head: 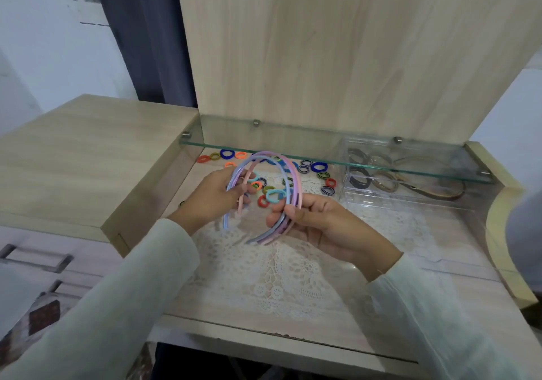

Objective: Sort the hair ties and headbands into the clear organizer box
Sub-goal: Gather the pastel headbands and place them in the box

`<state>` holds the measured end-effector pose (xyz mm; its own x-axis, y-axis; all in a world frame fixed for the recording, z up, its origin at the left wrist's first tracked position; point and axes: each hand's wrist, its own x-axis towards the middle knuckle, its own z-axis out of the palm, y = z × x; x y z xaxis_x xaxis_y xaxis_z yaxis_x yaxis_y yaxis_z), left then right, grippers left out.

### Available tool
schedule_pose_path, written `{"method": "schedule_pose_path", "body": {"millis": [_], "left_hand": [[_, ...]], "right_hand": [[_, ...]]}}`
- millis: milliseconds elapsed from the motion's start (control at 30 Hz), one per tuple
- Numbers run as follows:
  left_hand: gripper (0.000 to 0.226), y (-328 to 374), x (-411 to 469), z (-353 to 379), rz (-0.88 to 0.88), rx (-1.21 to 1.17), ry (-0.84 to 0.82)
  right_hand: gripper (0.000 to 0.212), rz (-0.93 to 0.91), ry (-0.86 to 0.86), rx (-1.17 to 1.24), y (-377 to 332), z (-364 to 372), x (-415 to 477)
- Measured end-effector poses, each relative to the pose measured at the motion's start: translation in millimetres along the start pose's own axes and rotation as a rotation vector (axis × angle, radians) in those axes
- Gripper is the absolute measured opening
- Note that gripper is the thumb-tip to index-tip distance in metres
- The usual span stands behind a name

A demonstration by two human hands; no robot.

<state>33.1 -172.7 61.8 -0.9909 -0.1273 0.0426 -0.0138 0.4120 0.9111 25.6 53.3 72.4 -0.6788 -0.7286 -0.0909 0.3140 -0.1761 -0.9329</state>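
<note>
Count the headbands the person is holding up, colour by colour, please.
Blue headband: 1
Purple headband: 1
Pink headband: 1
Total: 3 headbands, as far as their overlap lets me tell.
</note>
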Motion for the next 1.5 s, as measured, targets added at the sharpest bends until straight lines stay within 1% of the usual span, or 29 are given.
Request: {"method": "schedule_pose_path", "body": {"millis": [67, 133, 167, 267, 333, 400, 500, 567, 700, 833, 967, 1100, 1167, 1233, 1400, 1500], "left_hand": [[0.016, 12, 0, 3, 0.007, 0.045, -0.060], [0.020, 23, 2, 7, 0.025, 0.113, -0.103], [0.021, 27, 4, 11, 0.020, 0.145, -0.121], [0.020, 39, 10, 25, 0.003, 0.250, -0.163], [0.019, 48, 13, 38, 0.013, 0.299, -0.180], [0.022, 56, 15, 53, 0.012, 0.259, -0.200], [0.028, 65, 19, 77, -0.005, 0.198, -0.229], [0.029, 69, 23, 92, 0.025, 0.220, -0.244], [0.028, 77, 27, 117, 0.061, 0.185, -0.258], [0.027, 83, 31, 135, 0.135, 0.217, -0.252], [0.028, 89, 35, 150, 0.193, 0.176, -0.229], [0.022, 92, 38, 165, 0.253, 0.139, -0.203], [0.022, 91, 39, 173, 0.277, 0.121, -0.176], [0.021, 88, 39, 181, 0.306, 0.120, -0.158], [0.011, 78, 41, 198, 0.370, 0.188, -0.159], [0.022, 75, 41, 209, 0.420, 0.213, -0.135]], "right_hand": [[0.021, 0.027, 0.023, 0.035, -8, -11, -7], [0.019, 0.061, 0.049, 0.085, -15, -23, -15], [0.020, 0.082, 0.055, 0.109, -19, -30, -19], [0.036, 0.152, 0.059, 0.145, -29, -52, -31], [0.031, 0.177, 0.105, 0.131, -36, -62, -41], [0.017, 0.184, 0.188, 0.090, -42, -68, -50], [0.009, 0.152, 0.272, 0.010, -48, -81, -62], [0.008, 0.132, 0.316, -0.056, -49, -91, -71], [0.007, 0.096, 0.383, -0.142, -48, -111, -89], [0.007, 0.062, 0.409, -0.161, -46, -129, -104], [0.012, 0.020, 0.450, -0.138, -44, -139, -114], [0.006, -0.012, 0.487, -0.167, -42, -148, -120], [0.007, -0.013, 0.508, -0.193, -40, -153, -123], [0.008, 0.003, 0.537, -0.279, -40, -156, -126], [0.013, 0.129, 0.663, -0.707, -40, -159, -127], [0.016, 0.178, 0.738, -0.912, -39, -161, -128]]}}
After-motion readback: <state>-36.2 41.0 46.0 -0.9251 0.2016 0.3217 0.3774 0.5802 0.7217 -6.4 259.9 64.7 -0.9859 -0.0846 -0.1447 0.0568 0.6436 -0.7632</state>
